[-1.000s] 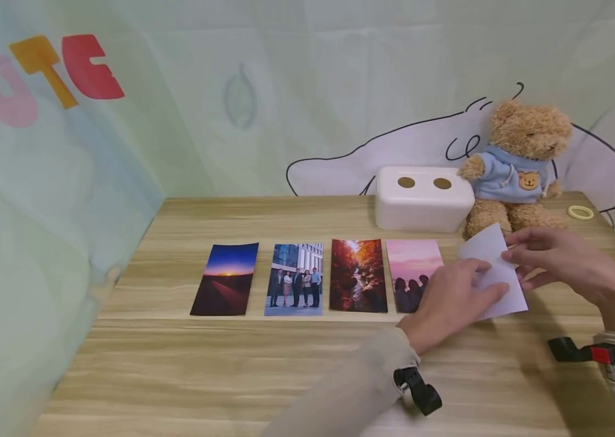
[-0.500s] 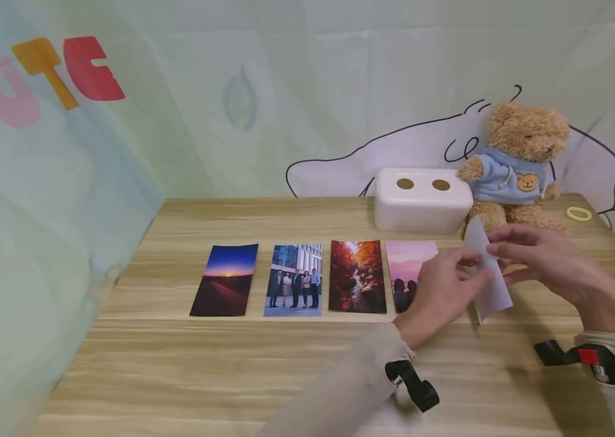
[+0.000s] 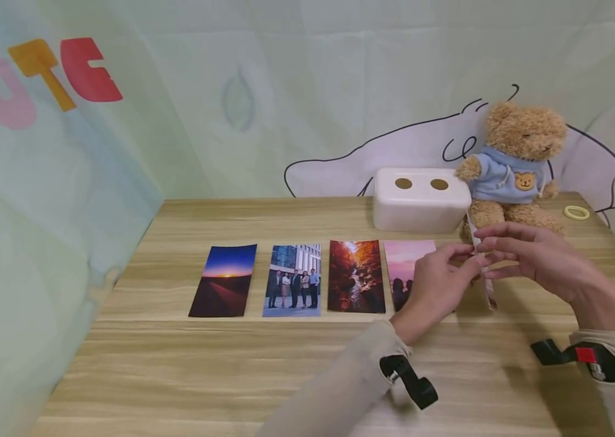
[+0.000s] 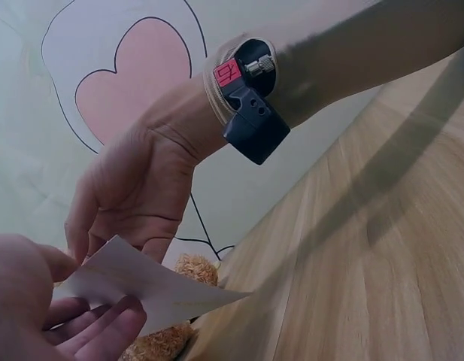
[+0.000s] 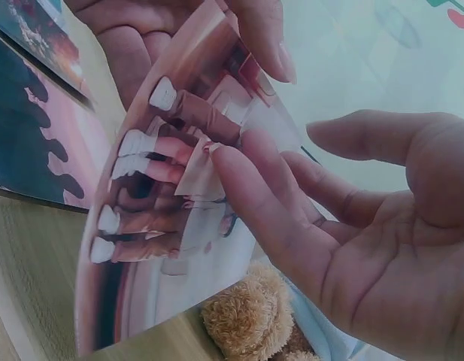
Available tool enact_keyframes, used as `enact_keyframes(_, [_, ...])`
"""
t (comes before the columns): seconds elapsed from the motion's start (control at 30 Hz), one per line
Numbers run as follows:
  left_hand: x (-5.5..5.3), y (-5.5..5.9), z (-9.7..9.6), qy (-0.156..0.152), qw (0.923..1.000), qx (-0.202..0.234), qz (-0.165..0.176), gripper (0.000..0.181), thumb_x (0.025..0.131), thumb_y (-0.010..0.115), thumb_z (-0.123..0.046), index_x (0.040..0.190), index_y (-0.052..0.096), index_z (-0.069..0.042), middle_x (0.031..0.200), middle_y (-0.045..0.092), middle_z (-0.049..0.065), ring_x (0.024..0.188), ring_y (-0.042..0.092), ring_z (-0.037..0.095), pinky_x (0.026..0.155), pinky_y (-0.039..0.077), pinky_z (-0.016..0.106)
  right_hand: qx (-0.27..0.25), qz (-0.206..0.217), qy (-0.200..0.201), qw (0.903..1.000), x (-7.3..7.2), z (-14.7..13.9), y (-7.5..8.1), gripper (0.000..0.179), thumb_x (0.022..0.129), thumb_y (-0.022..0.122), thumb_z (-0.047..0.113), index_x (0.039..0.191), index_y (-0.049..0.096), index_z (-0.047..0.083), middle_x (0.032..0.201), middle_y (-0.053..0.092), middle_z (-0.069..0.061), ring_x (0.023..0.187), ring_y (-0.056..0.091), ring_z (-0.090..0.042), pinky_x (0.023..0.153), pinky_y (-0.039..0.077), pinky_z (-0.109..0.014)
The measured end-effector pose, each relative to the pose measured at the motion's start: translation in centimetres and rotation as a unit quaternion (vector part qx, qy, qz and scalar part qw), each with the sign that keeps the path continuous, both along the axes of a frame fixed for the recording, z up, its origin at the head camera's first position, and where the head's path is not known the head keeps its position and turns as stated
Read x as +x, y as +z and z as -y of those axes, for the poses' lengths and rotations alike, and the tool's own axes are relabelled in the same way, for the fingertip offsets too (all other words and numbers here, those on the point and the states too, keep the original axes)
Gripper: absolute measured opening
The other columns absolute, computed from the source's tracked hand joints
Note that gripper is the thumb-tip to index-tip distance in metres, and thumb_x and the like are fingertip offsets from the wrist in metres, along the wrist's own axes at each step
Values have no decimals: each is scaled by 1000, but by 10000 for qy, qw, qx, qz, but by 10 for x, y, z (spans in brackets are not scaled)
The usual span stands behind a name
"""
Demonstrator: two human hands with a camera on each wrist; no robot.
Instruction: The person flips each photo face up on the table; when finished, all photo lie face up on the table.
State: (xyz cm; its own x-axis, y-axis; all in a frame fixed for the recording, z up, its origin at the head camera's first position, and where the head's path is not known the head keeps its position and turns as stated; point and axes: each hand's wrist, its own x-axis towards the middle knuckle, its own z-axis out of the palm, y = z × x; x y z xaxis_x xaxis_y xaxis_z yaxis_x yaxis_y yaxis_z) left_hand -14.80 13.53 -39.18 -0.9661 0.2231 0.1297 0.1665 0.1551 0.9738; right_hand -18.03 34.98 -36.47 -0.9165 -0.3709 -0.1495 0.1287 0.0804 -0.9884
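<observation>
My left hand pinches a photo print and holds it up on edge above the tabletop. The printed side, seen in the right wrist view, shows several legs with white shoes. Its pale back faces the left wrist camera. My right hand touches the printed side with its fingertips, its thumb standing away from the print. A pink-sky photo lies partly hidden under my left hand. To its left lie an autumn stream photo, a group photo and a sunset photo, in a row.
Behind the hands stand a white box with two round holes and a teddy bear in a blue hoodie. A pale yellow ring lies at the right back of the wooden table. A printed curtain hangs behind.
The held print has turned from showing its white back to standing edge-on to the head camera. Both hands have shifted slightly left; the row of photos stays put.
</observation>
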Motion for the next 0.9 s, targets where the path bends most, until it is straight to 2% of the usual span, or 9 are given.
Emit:
enact_keyframes(0.2, [0,2,-2,201,9981,501,313,25,97,79,-18,120,77,-7,90,76,-10,65,66,-4,59,55,19,170,-130,34,9998,0,1,0,27,113,48,4,127,69,12,117,71,-8,99,74,-24,81,63,-41])
enact_keyframes(0.33, [-3,1,-3,355,9950,753,549,23,96,76,-5,119,77,-4,89,76,-7,65,68,1,60,57,20,858,-334,5,9958,2,3,2,27,113,50,11,136,62,4,117,71,-6,100,74,-24,82,63,-41])
enact_keyframes(0.43, [-5,0,-2,481,9951,634,588,23,95,75,-2,118,77,-4,87,74,-8,66,67,1,60,56,19,1563,-544,-14,9862,3,3,5,35,113,51,15,143,53,-4,118,72,-4,100,74,-21,82,63,-38])
enact_keyframes(0.53, [-5,-1,0,661,9959,299,545,23,92,76,-3,115,77,-6,83,71,-10,67,62,-1,60,53,18,2172,-690,-49,9737,4,1,7,42,113,52,16,145,48,-10,124,70,-14,97,73,-16,81,63,-35])
enact_keyframes(0.67, [-5,-3,1,809,9953,-61,531,25,87,78,-5,112,75,-8,84,71,-6,68,59,-1,62,48,19,2801,-716,-161,9571,4,-3,9,45,113,53,15,144,47,-17,129,64,-30,92,71,-9,79,62,-33])
enact_keyframes(0.77, [-5,-4,2,843,9947,-122,574,24,86,78,-5,109,73,-9,86,71,-2,69,58,0,64,48,19,3113,-628,-193,9481,2,-6,9,46,111,57,16,141,48,-19,126,66,-29,92,69,-10,78,62,-32])
enact_keyframes(0.9, [-5,-6,4,851,9942,-77,655,24,87,78,-5,109,71,-9,84,68,-5,70,58,1,65,48,20,3410,-548,-202,9383,0,-9,8,45,108,64,16,134,52,-18,118,68,-22,94,67,-16,77,63,-34])
